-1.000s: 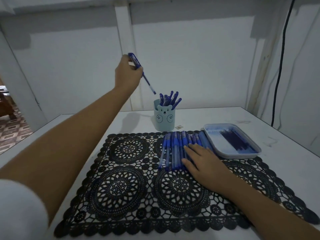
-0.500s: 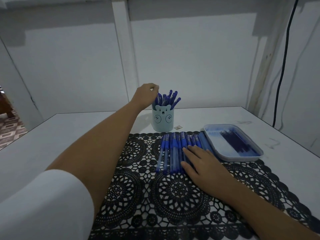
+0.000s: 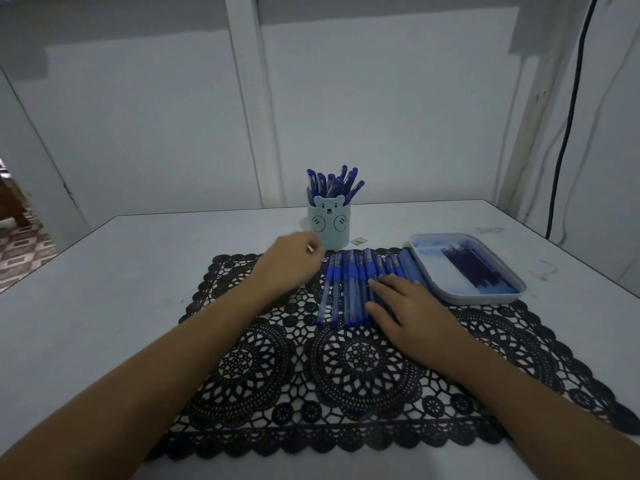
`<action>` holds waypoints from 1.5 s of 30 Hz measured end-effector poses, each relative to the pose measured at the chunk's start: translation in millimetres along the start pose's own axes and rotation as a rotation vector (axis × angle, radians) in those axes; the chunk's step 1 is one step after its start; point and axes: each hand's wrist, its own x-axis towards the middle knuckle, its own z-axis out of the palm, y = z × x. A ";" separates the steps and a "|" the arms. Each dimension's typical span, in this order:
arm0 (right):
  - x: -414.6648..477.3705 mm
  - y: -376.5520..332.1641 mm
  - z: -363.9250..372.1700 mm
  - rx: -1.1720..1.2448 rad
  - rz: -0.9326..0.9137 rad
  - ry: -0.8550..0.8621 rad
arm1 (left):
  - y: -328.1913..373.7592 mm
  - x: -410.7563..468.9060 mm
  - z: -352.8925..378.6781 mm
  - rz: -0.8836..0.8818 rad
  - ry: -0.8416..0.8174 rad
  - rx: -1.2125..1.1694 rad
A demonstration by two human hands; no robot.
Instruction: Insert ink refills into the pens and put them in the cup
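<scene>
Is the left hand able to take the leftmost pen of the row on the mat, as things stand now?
Probably yes. The left hand hovers close beside the leftmost pen, with nothing between them, and the right hand rests on pens further right.

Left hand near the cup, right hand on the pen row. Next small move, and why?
Probably: lower the left hand onto the leftmost pen of the row and pinch it. The left hand seems to hold nothing and hovers just left of that pen, near the cup; the right hand lies flat across the row's right side. The refills wait in the tray.
</scene>
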 end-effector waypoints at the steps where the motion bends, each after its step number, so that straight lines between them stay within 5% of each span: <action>1: 0.2 0.2 0.1 -0.003 -0.003 0.002 | 0.1 -4.6 5.5 -0.019 -0.081 0.051; 12: 0.8 1.0 0.1 -0.013 -0.026 0.013 | 9.5 -14.7 9.6 -0.119 -0.270 0.215; 18: 1.4 2.3 0.0 -0.002 -0.059 0.101 | -1.6 -31.2 -0.7 -0.138 -0.152 0.272; 24: -3.8 -10.7 -3.2 0.018 -0.228 0.241 | -11.6 -75.7 -10.3 0.130 -0.109 0.262; 29: -8.8 -26.3 -2.4 -0.201 -0.383 0.213 | -16.7 -102.1 2.1 0.505 0.059 0.283; 45: -20.3 -34.2 -6.4 -0.159 -0.442 0.139 | -16.1 -108.3 7.2 0.548 0.051 0.202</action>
